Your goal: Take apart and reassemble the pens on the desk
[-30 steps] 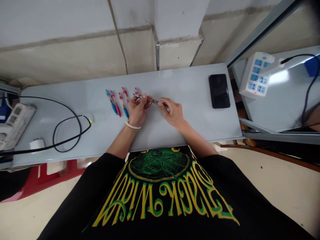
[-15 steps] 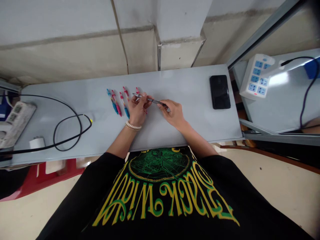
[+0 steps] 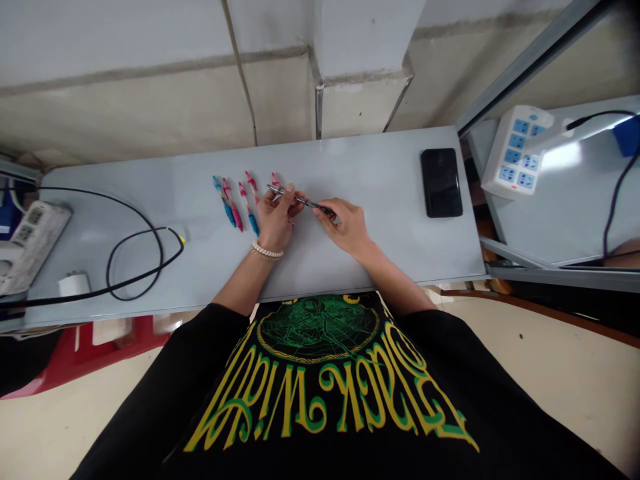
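A slim dark and silver pen (image 3: 300, 199) is held level above the pale grey table (image 3: 380, 233) by both my hands. My left hand (image 3: 277, 220), with a bead bracelet at the wrist, pinches its left end. My right hand (image 3: 347, 225) grips the right end. Just left of my left hand, several coloured pens (image 3: 235, 205) in pink, blue and red lie side by side on the table. One more red pen (image 3: 274, 180) peeks out behind my left fingers.
A black phone (image 3: 441, 181) lies face up at the table's right. A black cable (image 3: 135, 260) loops at the left beside a white power strip (image 3: 27, 243) and a small white adapter (image 3: 74, 284). Another power strip (image 3: 517, 150) sits on the neighbouring table.
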Demonstrator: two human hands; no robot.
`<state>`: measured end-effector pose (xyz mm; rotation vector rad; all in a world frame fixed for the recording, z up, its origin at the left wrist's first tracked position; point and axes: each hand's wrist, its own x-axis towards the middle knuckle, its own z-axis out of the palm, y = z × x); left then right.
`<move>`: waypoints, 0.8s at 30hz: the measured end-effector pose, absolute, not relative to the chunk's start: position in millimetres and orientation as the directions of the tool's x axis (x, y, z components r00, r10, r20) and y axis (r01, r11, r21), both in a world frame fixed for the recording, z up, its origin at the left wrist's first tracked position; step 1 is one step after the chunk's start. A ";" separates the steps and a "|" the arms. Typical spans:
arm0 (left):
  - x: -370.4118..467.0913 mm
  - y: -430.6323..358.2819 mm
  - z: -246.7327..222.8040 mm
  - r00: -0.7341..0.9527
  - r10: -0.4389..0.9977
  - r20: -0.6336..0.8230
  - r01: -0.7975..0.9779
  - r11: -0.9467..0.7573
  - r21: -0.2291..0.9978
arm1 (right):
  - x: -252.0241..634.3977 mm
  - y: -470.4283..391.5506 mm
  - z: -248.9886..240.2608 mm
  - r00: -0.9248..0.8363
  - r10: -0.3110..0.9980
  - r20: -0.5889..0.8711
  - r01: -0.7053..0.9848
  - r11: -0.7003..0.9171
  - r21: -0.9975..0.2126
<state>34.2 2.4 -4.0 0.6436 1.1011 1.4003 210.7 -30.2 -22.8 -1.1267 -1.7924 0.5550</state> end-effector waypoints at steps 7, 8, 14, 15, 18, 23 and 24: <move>35.5 1.8 2.6 -0.171 0.953 -0.249 -0.447 0.150 0.882 | 210.6 -30.6 -23.7 -0.156 0.874 0.461 0.467 0.476 -0.745; 35.8 1.7 3.8 -0.171 0.951 -0.257 -0.447 0.157 0.880 | 210.6 -30.6 -23.5 -0.161 0.872 0.463 0.466 0.481 -0.743; 37.0 0.2 8.5 -0.160 0.949 -0.271 -0.469 0.168 0.867 | 210.4 -31.2 -20.8 -0.164 0.880 0.446 0.479 0.466 -0.744; 37.0 0.1 8.3 -0.160 0.952 -0.262 -0.463 0.162 0.871 | 210.4 -31.4 -20.2 -0.169 0.882 0.439 0.483 0.463 -0.743; 36.6 0.3 6.5 -0.157 0.956 -0.248 -0.448 0.155 0.880 | 210.1 -31.9 -18.7 -0.176 0.891 0.419 0.490 0.448 -0.748; 35.5 1.2 3.5 -0.155 0.951 -0.268 -0.425 0.181 0.887 | 209.7 -32.7 -17.2 -0.179 0.898 0.402 0.506 0.434 -0.745; 35.3 1.2 2.9 -0.153 0.951 -0.268 -0.419 0.183 0.889 | 209.7 -33.0 -16.9 -0.182 0.900 0.397 0.512 0.431 -0.743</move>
